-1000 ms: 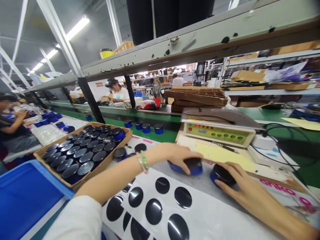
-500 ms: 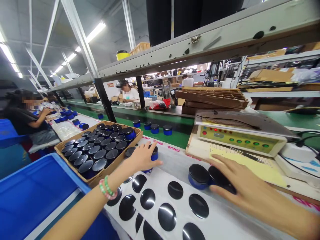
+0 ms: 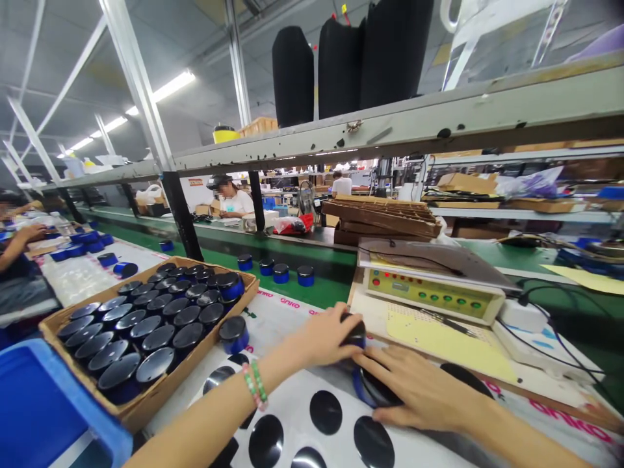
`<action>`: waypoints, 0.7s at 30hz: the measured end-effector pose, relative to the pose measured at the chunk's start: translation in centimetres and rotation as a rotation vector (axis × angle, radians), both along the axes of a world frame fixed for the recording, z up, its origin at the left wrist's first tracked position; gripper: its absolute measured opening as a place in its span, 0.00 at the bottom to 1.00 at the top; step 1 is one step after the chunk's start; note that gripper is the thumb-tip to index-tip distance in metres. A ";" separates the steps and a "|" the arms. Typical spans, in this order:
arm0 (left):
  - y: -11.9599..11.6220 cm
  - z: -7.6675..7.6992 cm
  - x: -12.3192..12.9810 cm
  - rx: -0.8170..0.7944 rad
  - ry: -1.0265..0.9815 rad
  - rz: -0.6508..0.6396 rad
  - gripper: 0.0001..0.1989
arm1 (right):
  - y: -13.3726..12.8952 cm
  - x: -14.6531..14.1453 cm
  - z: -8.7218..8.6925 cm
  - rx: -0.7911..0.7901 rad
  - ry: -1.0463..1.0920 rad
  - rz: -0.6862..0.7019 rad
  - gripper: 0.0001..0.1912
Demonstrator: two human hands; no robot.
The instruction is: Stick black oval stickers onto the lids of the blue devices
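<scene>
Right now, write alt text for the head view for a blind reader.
A person's left hand grasps a black-topped blue piece; the right hand clasps a second piece. Nearby are a white sheet of black discs and a box of similar pieces.

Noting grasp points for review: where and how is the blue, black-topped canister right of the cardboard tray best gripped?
Probably from above, around its blue sides: the canister is round and stands upright. Straddle its near and far sides, since the cardboard tray stands close on its left.

Lit tube lights (image 3: pixel 174 87) under grey ceiling (image 3: pixel 170 36), long pale shelf (image 3: pixel 312 139) over green worktop (image 3: pixel 331 289).
</scene>
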State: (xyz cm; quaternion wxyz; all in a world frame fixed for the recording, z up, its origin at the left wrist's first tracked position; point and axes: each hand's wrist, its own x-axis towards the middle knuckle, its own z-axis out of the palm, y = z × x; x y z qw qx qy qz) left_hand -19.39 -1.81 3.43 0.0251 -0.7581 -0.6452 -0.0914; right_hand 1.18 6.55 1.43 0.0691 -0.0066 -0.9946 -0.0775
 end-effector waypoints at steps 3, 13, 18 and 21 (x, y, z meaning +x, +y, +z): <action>1.8 -0.7 2.3 -0.039 0.015 -0.093 0.29 | 0.3 0.9 -0.1 0.025 0.042 -0.003 0.33; -6.3 2.7 -8.9 -0.260 0.136 0.304 0.24 | 0.5 1.5 -1.9 0.227 0.328 0.051 0.31; -10.2 2.8 -12.0 -0.283 0.205 0.409 0.17 | 1.6 0.7 -2.4 0.218 0.428 0.119 0.30; -7.6 2.0 -8.7 -0.250 0.182 0.291 0.19 | 1.2 -1.2 -3.1 0.144 0.473 0.156 0.33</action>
